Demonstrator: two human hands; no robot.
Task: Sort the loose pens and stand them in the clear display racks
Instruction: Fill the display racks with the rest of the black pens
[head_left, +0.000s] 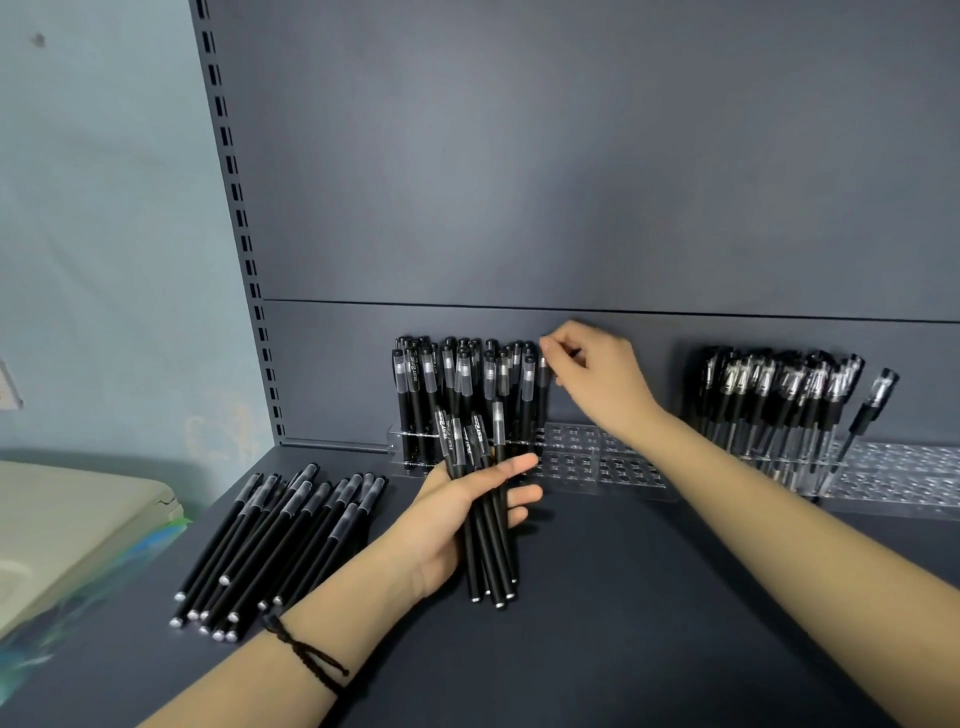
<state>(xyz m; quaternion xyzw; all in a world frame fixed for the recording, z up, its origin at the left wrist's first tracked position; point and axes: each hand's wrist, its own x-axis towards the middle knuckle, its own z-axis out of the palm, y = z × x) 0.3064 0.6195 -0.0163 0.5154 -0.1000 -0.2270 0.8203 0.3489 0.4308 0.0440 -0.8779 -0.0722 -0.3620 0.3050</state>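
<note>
My left hand (457, 514) grips a bundle of several black pens (491, 540), held upright in front of the left clear display rack (582, 457). That rack holds several black pens (457, 384) standing at its left end. My right hand (597, 374) pinches the top of one black pen (543, 395) standing at the right edge of that group. A pile of loose black pens (280, 540) lies on the dark shelf to the left. A second clear rack (893, 473) at the right holds several pens with clear barrels (779, 400).
The dark grey shelf surface (649, 597) stretches in front of the racks. A grey back panel (571, 182) rises behind them, with a slotted upright (244, 234) at its left. A pale box-like object (67, 525) sits beyond the shelf's left edge.
</note>
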